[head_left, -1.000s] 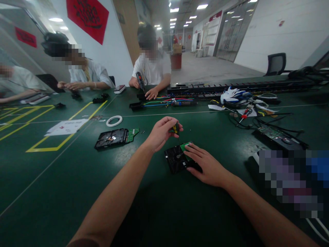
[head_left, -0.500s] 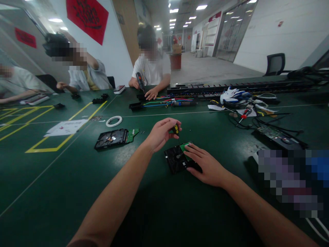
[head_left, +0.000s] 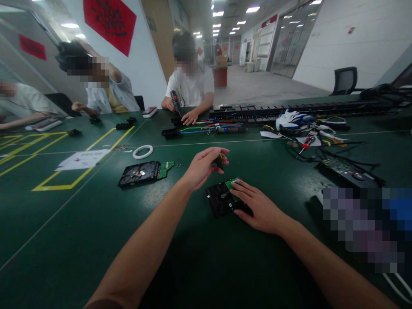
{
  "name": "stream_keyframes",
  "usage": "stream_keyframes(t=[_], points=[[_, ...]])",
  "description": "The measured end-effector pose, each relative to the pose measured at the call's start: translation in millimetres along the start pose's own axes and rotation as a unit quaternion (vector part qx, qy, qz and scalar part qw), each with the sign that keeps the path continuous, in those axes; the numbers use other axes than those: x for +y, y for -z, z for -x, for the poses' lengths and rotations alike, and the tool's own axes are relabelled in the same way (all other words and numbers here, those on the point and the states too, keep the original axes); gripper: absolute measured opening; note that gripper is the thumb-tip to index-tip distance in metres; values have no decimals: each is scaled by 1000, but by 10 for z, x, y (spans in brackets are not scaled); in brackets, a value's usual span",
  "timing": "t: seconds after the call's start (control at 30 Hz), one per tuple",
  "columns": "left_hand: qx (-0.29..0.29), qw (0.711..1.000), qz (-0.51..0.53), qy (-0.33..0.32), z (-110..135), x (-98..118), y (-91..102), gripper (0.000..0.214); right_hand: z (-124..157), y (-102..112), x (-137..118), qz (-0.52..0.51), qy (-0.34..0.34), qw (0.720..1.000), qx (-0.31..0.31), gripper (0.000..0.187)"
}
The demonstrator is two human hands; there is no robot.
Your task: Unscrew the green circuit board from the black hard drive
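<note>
A black hard drive (head_left: 219, 199) with a green circuit board (head_left: 230, 184) lies on the table in front of me. My left hand (head_left: 202, 168) is closed round the black and yellow handle of a small screwdriver (head_left: 219, 161). It holds the tool upright, with the thin shaft pointing down at the drive's far edge; the tip is too small to make out. My right hand (head_left: 257, 206) rests flat across the drive's right side, fingers stretched out over the board and covering part of it.
Left of me lie another hard drive (head_left: 140, 174), a roll of white tape (head_left: 143, 152) and paper sheets (head_left: 82, 159). Gloves (head_left: 294, 120), a red screwdriver (head_left: 307, 143) and an opened device (head_left: 350, 169) are at right. Across the table a person (head_left: 189, 86) holds a power screwdriver (head_left: 175, 102).
The screwdriver handle has turned in my left hand, so less of its yellow shows, and the fingers have shifted slightly. My right hand stays in place on the drive.
</note>
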State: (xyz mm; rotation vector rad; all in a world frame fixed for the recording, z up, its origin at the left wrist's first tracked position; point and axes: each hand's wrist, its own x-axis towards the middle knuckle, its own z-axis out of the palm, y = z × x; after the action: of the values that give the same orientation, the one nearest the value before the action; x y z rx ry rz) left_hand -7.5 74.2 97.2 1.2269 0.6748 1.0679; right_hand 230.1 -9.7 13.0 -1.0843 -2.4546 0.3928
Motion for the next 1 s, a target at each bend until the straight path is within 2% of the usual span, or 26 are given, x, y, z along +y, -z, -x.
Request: stream_keyframes(t=[0.1, 0.4, 0.67, 1.0], points=[[-1, 1000, 10, 9, -7, -11, -10, 34, 3, 0, 0, -3, 1, 1000, 1, 62], [4, 1000, 1, -7, -10, -12, 35, 26, -3, -2, -2, 10, -6, 1000, -9, 61], [51, 998, -33, -9, -12, 0, -1, 33, 6, -5, 6, -1, -9, 1000, -5, 63], [-31, 999, -35, -19, 25, -54, -71, 29, -1, 4, -10, 9, -6, 1000, -7, 61]])
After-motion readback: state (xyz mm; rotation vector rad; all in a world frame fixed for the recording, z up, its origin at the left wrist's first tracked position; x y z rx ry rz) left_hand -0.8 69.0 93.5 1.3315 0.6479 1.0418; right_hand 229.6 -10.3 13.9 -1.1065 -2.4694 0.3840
